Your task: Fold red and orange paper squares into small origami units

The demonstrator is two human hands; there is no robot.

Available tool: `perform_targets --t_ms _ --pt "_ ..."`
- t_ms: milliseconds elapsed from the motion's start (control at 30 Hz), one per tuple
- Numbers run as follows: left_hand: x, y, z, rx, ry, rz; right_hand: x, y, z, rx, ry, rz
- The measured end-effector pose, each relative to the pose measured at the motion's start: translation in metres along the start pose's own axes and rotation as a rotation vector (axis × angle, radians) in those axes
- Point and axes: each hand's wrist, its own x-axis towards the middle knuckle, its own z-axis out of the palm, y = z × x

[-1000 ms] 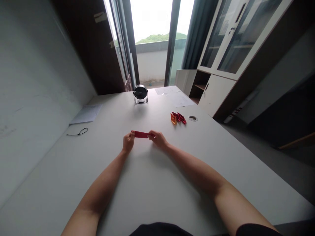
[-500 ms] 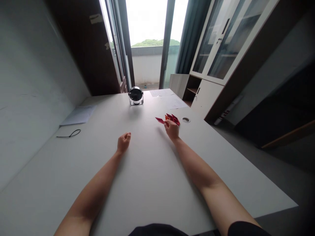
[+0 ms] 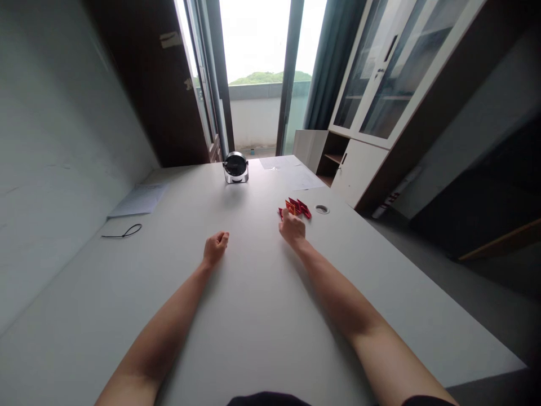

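Observation:
Several red and orange flat pieces [image 3: 302,208] lie in a small cluster on the white table [image 3: 249,316], right of its middle. At the near left side of the cluster is my right hand [image 3: 292,226], its fingers closed. A bit of red shows beside its fingertips, but whether the hand grips that piece or only touches it is hidden. My left hand [image 3: 216,247] rests on the table to the left as a closed fist, away from the pieces, and nothing shows in it.
A round black device on a metal stand [image 3: 235,167] is near the far edge. Papers [image 3: 139,201] and a black cable tie [image 3: 122,232] lie at the left, more sheets [image 3: 302,176] at the far right. A round hole [image 3: 322,209] is beside the pieces.
The red piece that stuck out leftward from my right hand no longer does. That hand has turned and sits slightly lower beside the cluster. The whole view has shifted slightly.

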Motion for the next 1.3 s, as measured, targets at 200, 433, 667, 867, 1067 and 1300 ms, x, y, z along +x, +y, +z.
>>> perform_targets --t_ms 200,433,667,867,1067,1300 --pt "0.004 -0.004 -0.017 0.262 0.008 0.080 -0.020 -0.034 0.001 0.202 -0.056 -0.415" --pt "0.007 -0.012 -0.021 0.467 -0.016 0.251 -0.030 -0.040 0.020 0.210 -0.189 -0.553" --pt "0.002 -0.013 -0.015 0.595 -0.146 0.225 -0.032 -0.043 0.020 0.136 -0.337 -0.538" --pt "-0.001 -0.012 -0.009 0.649 -0.345 0.196 -0.036 -0.046 0.019 0.103 -0.456 -0.558" --pt "-0.001 -0.011 -0.005 0.674 -0.423 0.174 -0.035 -0.046 0.023 0.079 -0.513 -0.549" --pt "0.000 -0.009 -0.007 0.702 -0.452 0.165 -0.035 -0.048 0.019 0.052 -0.539 -0.548"
